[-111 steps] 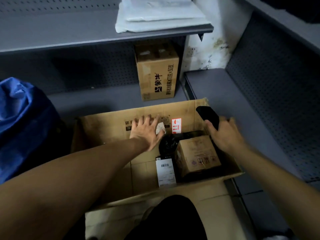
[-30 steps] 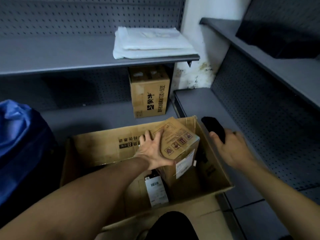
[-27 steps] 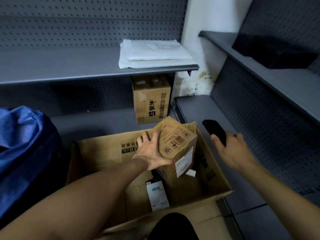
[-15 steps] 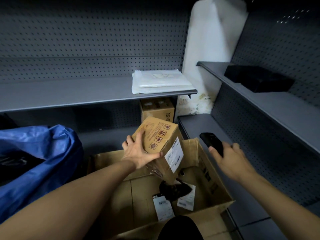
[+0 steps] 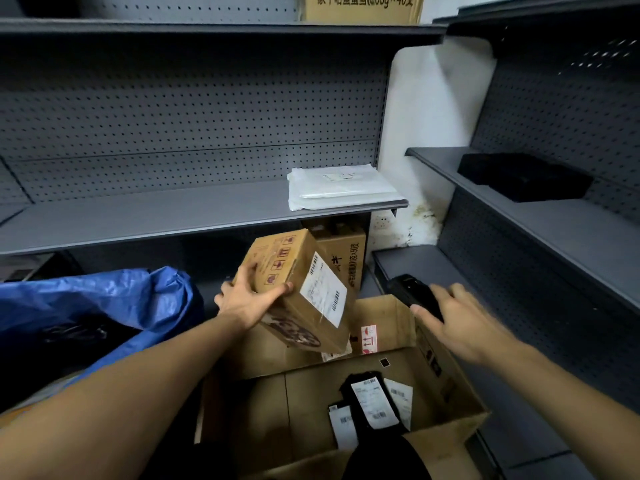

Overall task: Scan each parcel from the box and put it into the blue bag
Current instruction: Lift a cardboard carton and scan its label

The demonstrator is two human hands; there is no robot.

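Observation:
My left hand (image 5: 246,299) grips a brown cardboard parcel (image 5: 298,289) above the open cardboard box (image 5: 446,382), tilted so its white label faces right. To its right, my right hand (image 5: 460,323) holds a black scanner (image 5: 414,294) that points towards the label from a short distance. Black bagged parcels with white labels (image 5: 372,400) lie on the box's floor. The blue bag (image 5: 104,306) stands open to the left of the box.
Grey pegboard shelves run along the back and right. White flat packets (image 5: 341,188) lie on the middle shelf, a printed carton (image 5: 343,254) stands below it, and a black case (image 5: 523,176) rests on the right shelf. Another carton (image 5: 360,6) sits at the top.
My left hand lifted the brown parcel out of the box and turned its label towards the scanner. My right hand stayed beside it. The camera tilted upward.

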